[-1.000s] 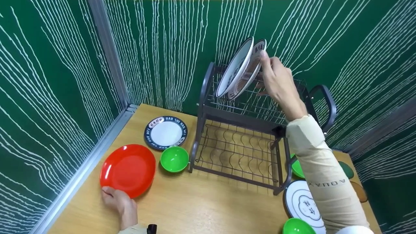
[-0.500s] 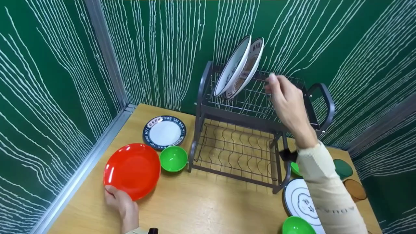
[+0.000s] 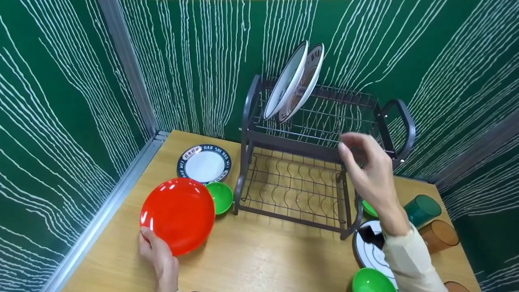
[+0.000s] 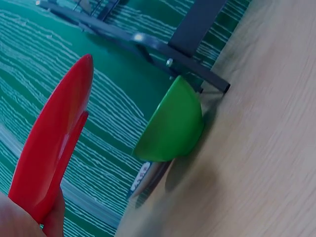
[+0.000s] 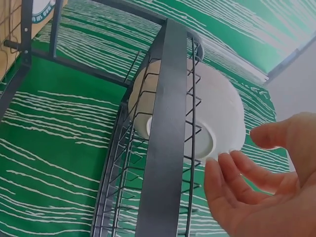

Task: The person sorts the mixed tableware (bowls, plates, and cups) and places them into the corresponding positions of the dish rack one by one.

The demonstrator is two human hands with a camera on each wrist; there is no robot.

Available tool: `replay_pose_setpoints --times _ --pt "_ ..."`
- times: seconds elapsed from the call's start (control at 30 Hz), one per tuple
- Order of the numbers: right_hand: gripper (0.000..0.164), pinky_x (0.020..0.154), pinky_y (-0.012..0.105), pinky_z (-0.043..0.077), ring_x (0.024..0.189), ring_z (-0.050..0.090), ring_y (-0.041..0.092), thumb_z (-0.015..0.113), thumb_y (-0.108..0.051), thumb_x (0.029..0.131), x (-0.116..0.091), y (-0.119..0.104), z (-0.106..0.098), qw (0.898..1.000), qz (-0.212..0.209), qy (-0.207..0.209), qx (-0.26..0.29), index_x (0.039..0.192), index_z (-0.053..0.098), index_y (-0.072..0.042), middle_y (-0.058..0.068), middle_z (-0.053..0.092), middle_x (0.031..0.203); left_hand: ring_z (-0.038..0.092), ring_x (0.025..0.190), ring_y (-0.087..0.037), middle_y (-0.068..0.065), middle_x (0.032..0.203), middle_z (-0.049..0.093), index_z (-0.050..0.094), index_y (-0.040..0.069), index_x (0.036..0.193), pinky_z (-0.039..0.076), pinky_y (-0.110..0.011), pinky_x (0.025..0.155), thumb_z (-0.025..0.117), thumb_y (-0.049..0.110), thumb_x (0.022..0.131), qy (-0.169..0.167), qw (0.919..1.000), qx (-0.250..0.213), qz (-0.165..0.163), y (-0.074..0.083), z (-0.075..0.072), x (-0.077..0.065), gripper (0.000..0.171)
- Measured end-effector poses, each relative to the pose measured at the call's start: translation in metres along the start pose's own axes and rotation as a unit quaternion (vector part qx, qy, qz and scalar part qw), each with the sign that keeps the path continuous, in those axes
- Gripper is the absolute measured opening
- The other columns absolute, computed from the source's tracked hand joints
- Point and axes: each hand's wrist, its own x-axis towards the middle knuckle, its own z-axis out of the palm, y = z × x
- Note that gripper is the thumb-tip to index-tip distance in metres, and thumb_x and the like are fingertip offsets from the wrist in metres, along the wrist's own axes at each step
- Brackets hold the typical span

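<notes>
My left hand (image 3: 160, 259) grips a red plate (image 3: 178, 215) by its near-left rim, thumb on the upper face. In the left wrist view the red plate (image 4: 49, 143) is tilted above the table, seen nearly edge-on. My right hand (image 3: 373, 178) holds nothing; its fingers are loosely bent, in front of the right side of a dark two-tier dish rack (image 3: 292, 144). Two patterned plates lean side by side at the left of the top tier: a white plate (image 3: 285, 85) and a brown-patterned plate (image 3: 311, 75). The right wrist view shows a plate's pale underside (image 5: 224, 108) beyond the fingers.
A blue-rimmed plate (image 3: 204, 164) and a green bowl (image 3: 223, 198) are left of the rack. On the right are a white plate (image 3: 363, 253), a nearer green bowl (image 3: 371, 280), a green cup (image 3: 421, 210) and an amber cup (image 3: 440, 236). Green walls enclose the table.
My right hand has let go of the brown-patterned plate, leaving it in the rack, and moved down and towards me. My left hand has raised the red plate and brought it rightward.
</notes>
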Motion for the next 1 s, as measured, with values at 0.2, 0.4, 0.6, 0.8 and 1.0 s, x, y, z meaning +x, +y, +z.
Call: replay_pose_setpoints --times 0.2,0.4,0.6,0.8,1.0 --pt "0.022 0.084 0.017 0.048 0.095 0.058 0.017 0.06 0.002 0.09 -0.021 0.001 -0.008 1.0 0.017 -0.006 -0.014 0.112 0.061 0.005 0.016 0.062 0.106 0.04 0.126 -0.015 0.004 0.149 0.037 0.031 0.035 0.147 0.035 -0.034 0.107 0.03 0.061 0.092 -0.011 0.9997 0.019 0.008 0.002 0.005 -0.009 0.061" --pt "0.024 0.082 0.011 0.046 0.098 0.055 0.015 0.06 -0.002 0.091 -0.042 0.009 -0.014 0.998 0.061 -0.015 -0.028 0.114 0.06 0.004 0.014 0.061 0.109 0.041 0.127 -0.014 0.002 0.146 0.04 0.037 0.029 0.145 0.035 -0.032 0.107 0.031 0.057 0.094 -0.024 0.9991 0.011 0.035 0.005 0.011 -0.018 0.059" --pt "0.026 0.081 0.01 0.045 0.098 0.055 0.014 0.06 -0.005 0.092 -0.063 0.021 -0.016 0.994 0.103 -0.022 -0.026 0.116 0.059 0.003 0.012 0.06 0.111 0.047 0.116 -0.014 -0.001 0.132 0.051 0.051 0.018 0.133 0.038 -0.034 0.103 0.036 0.055 0.095 -0.049 0.9946 -0.006 0.092 0.005 0.013 -0.028 0.055" --pt "0.028 0.087 0.01 0.043 0.1 0.053 0.016 0.061 -0.007 0.092 -0.085 0.034 -0.02 0.988 0.149 -0.023 -0.024 0.119 0.058 0.002 0.013 0.059 0.113 0.049 0.107 -0.015 -0.001 0.123 0.055 0.054 0.015 0.124 0.042 -0.029 0.095 0.037 0.055 0.096 -0.058 0.9903 0.04 0.12 0.003 0.019 -0.037 0.051" --pt "0.031 0.084 0.007 0.042 0.101 0.053 0.009 0.06 -0.019 0.094 -0.113 0.068 -0.019 0.973 0.221 -0.036 -0.049 0.122 0.058 -0.007 0.004 0.059 0.115 0.052 0.108 -0.016 0.001 0.125 0.056 0.053 0.018 0.127 0.044 -0.034 0.096 0.035 0.057 0.095 -0.087 0.9855 0.078 0.123 0.005 0.023 -0.051 0.053"
